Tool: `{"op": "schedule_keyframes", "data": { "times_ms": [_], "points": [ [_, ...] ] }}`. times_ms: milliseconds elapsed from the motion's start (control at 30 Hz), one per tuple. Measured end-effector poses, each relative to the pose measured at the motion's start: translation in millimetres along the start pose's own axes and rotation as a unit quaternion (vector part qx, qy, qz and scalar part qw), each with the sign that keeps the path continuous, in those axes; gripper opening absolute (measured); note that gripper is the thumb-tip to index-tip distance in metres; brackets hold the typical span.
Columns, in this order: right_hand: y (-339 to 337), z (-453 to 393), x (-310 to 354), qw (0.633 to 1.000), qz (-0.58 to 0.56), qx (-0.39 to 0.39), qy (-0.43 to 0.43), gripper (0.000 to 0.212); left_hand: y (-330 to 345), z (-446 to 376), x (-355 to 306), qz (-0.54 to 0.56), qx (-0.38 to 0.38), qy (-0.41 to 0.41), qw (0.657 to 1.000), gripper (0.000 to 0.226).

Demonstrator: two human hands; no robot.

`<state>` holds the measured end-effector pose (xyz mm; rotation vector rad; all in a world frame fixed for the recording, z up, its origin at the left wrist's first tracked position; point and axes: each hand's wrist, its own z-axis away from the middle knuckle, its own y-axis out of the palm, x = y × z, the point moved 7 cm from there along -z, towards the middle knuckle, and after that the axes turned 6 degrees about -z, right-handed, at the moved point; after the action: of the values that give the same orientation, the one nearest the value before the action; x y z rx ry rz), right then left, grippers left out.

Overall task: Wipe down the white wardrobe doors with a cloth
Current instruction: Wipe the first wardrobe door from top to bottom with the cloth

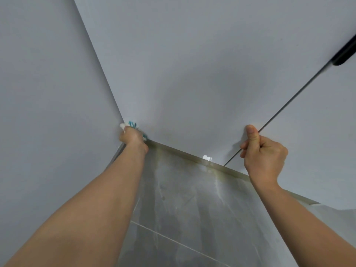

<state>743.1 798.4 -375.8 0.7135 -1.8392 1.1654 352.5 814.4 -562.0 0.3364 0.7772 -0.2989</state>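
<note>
Closest to me, grey marbled floor tiles [185, 218] run under both my forearms, with a pale grout line crossing them. Up from there, a beige plinth strip [192, 158] marks the foot of the wardrobe, and a small white clip-like piece [207, 157] sits right on it, near the bottom of the door gap.

My left hand [133, 138] is down at the bottom left corner of the white wardrobe door [183, 74], fingers curled round the cloth [131, 125], a white one with teal marks, bunched up and pressed against the door where it meets the side wall [48, 83]. Only a bit of cloth peeks past my knuckles.

My right hand [264, 153] is at the lower right edge of that door, fingers hooked into the dark gap [289, 97] between it and the neighbouring door [327, 141], thumb flat and pointing up along the face, gripping the door edge.

Further up, a black handle [344, 53] shows at the far right, blurred.
</note>
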Motion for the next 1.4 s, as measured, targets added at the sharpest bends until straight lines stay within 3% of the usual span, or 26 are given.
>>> {"op": "schedule_keyframes", "data": {
  "times_ms": [133,433,600,800,1000,1167,1400],
  "points": [
    [2,0,1,1.0,0.002,-0.001,-0.006,0.059,5,-2,11,-0.016,-0.005,-0.002,1.0,0.065],
    [4,-1,-1,1.0,0.015,0.004,-0.01,0.062,13,39,43,-0.076,-0.014,-0.023,0.997,0.043],
    [5,-1,0,1.0,0.017,0.007,-0.007,0.063,44,91,109,-0.094,0.03,-0.072,0.992,0.055],
    [4,-2,0,1.0,0.017,0.012,-0.009,0.063,74,171,173,-0.06,0.123,-0.172,0.976,0.049],
    [2,-3,1,0.999,0.026,0.016,-0.016,0.066,84,211,211,-0.134,0.198,-0.235,0.942,0.047],
    [-1,-3,0,0.999,0.045,0.021,0.001,0.067,82,206,181,-0.162,0.211,-0.225,0.937,0.018],
    [-12,2,16,0.992,0.06,0.072,0.088,0.065,73,227,46,-0.044,0.235,-0.213,0.947,0.038]
  ]
}}
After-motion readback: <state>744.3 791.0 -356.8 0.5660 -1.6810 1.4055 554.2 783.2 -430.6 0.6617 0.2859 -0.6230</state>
